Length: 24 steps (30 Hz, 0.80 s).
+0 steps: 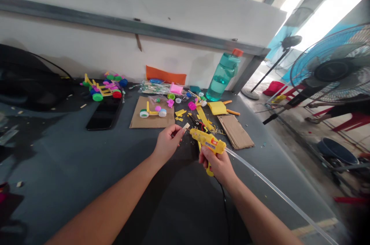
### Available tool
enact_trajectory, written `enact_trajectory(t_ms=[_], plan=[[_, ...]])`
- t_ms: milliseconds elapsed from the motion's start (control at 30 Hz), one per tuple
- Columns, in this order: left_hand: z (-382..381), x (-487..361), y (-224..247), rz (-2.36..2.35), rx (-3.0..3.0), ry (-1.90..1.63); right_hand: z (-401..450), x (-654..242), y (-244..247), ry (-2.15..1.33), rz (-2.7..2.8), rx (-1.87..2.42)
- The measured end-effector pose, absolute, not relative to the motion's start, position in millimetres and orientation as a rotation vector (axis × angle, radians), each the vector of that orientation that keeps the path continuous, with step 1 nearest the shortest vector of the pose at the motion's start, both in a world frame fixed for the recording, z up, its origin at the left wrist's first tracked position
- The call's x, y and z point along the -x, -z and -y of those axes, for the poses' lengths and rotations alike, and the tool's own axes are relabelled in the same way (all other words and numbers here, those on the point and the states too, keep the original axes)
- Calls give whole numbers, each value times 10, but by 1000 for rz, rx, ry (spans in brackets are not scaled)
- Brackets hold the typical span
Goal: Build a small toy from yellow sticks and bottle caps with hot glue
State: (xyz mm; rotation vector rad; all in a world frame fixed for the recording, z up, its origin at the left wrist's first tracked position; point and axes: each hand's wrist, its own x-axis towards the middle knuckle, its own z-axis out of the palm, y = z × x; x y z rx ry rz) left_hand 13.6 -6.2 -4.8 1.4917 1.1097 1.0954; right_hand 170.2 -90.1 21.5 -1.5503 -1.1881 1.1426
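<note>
My right hand is wrapped round the handle of a yellow glue gun, its nozzle pointing left. A long clear glue stick trails from the back of the gun. Between thumb and fingers, my left hand pinches a small pale strip close to the nozzle; whether the two touch I cannot tell. Just beyond, a small yellow toy scooter with bottle-cap wheels stands on a piece of cardboard. Scissors with red on the handles lie among yellow scraps behind the gun.
A teal water bottle stands by the wall. Colourful toy vehicles sit behind a black phone. Folded cardboard lies to the right, near a yellow piece with orange sticks. A fan stands beyond the table's right edge.
</note>
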Motion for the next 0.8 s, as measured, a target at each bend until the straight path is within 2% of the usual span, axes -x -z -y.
enact_trajectory(t_ms=[800], plan=[[61,-131,66,-1058,-1439,-1079,885,-1745,-254,-1075,1152,1548]])
